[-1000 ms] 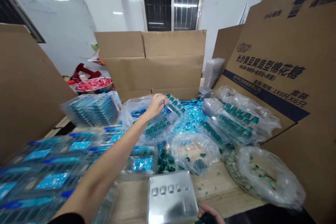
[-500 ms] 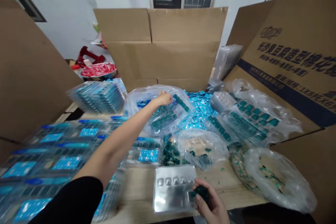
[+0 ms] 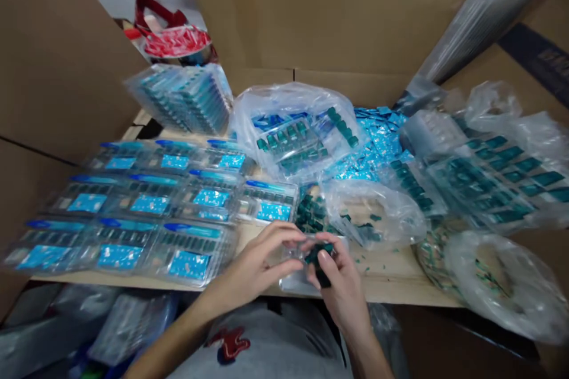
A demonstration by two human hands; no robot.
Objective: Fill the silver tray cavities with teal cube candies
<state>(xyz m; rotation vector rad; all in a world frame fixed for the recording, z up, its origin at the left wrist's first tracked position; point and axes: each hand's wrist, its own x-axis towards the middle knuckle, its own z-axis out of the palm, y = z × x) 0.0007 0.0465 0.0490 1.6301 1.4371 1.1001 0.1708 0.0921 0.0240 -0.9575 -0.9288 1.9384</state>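
My left hand [image 3: 265, 262] and my right hand [image 3: 344, 281] meet over the front edge of the table. Curled fingers of my right hand grip dark green pieces [image 3: 322, 263]; their exact kind is unclear. Thumb and fingers of my left hand close round a small clear plastic piece [image 3: 304, 245], blurred and partly hidden, beside the green pieces. Under both hands lies a silvery metal tray [image 3: 296, 284], mostly covered. Just behind it are a heap of loose green pieces [image 3: 311, 210] and an open clear bag [image 3: 395, 213] with a few more inside.
Rows of clear packs [image 3: 151, 204] with blue packets cover the left. Behind stand a stack of clear trays [image 3: 182, 98] and a large plastic bag [image 3: 249, 103] holding green strips. Blue packets [image 3: 376, 136] are heaped beside it. Cardboard [image 3: 342, 18] encloses the back.
My left hand has come back from the large plastic bag to meet my right hand, now with a clear piece. The view has tilted down. Both hands now cover the tray.
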